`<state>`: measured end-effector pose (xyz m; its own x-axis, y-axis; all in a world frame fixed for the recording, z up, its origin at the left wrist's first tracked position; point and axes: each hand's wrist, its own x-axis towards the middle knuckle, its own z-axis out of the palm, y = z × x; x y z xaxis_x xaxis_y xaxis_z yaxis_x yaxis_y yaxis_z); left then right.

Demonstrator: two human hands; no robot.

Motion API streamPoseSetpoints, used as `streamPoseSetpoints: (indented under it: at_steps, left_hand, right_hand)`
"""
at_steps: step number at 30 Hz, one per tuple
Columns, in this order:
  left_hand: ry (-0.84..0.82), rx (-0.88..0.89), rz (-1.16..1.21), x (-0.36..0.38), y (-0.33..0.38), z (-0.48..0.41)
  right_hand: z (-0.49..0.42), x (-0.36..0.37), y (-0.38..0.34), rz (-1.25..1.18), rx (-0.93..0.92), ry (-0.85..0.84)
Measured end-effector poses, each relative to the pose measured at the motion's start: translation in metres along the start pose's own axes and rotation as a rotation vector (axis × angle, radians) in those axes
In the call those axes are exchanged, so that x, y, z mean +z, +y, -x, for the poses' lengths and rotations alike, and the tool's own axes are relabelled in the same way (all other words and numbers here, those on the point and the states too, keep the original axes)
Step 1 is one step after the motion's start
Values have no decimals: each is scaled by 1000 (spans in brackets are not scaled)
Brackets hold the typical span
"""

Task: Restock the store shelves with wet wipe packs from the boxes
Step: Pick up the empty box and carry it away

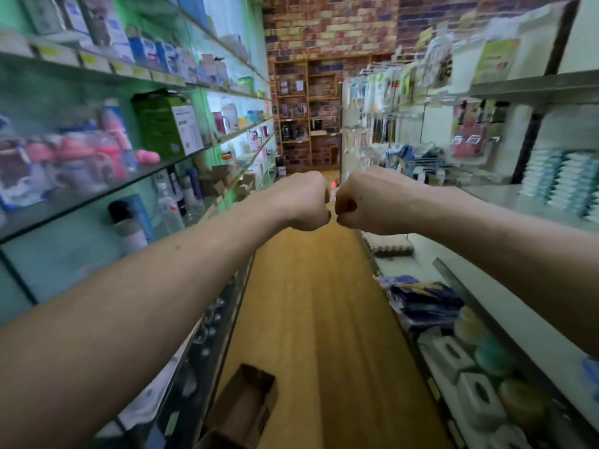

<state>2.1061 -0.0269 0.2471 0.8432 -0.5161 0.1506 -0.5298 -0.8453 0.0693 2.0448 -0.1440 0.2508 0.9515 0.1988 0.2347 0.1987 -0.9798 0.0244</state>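
Wet wipe packs (564, 179) on shelf (489, 193) | left hand (301, 202), right hand (366, 202): empty fists | box (246, 406) on wooden floor (311, 303)

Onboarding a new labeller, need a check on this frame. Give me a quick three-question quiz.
1. True or false: the left hand and right hand are open.
2. Where does the cardboard box stand? A) on the floor B) on a right-side shelf C) in the hands
3. Fill in: the stacked blue-and-white packs lie on the person's ___ side.
Key: 1 false, both are empty fists; 2 A; 3 right.
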Motion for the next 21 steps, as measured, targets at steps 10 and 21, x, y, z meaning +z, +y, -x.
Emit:
streamPoseSetpoints:
  at_steps: [10, 21]
  left_hand:
    - [-179, -254, 154, 71, -71, 123]
    - [-353, -543, 342, 180, -123, 223]
  right_hand:
    - [34, 91, -111, -134, -56, -200]
    - [65, 212, -182, -324, -91, -522]
